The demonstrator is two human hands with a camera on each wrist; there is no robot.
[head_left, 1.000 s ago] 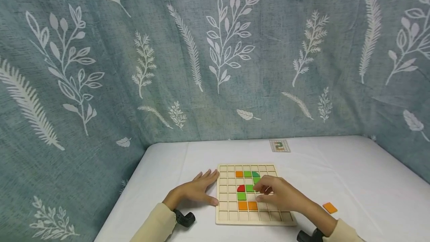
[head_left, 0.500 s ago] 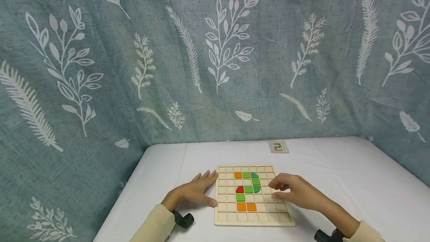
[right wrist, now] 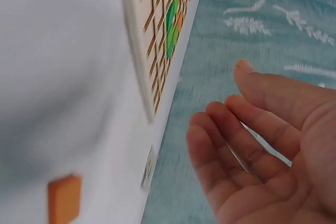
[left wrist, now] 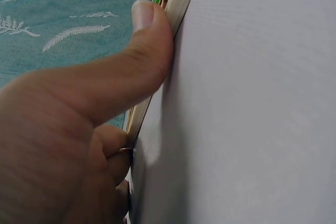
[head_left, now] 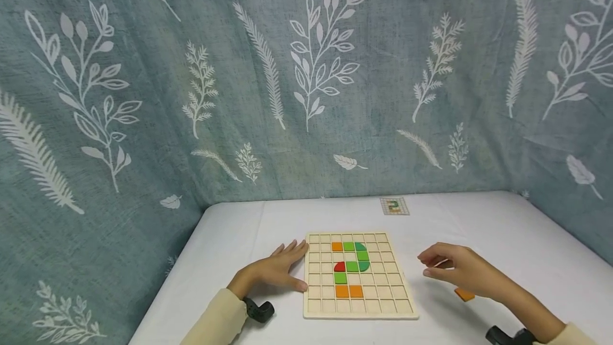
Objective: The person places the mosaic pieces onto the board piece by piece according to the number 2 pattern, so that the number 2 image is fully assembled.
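A wooden grid board lies on the table with colored tiles set in its cells. Orange squares, green squares, a red quarter-round tile and teal quarter-round tiles form a bent line. My left hand rests flat on the table, thumb and fingertips touching the board's left edge; the left wrist view shows the thumb against it. To the board's right my right hand hovers above the table, fingers loosely bent, holding nothing. A loose orange square tile lies under it, partly hidden.
A small pattern card with a similar bent line of colors lies behind the board, near the back edge. White cloth covers the table. A blue-green curtain with white leaf prints hangs behind it.
My right hand has moved right, off the board, to above the loose orange tile. A teal quarter-round tile shows at the board's middle where that hand was. The left hand stays put.
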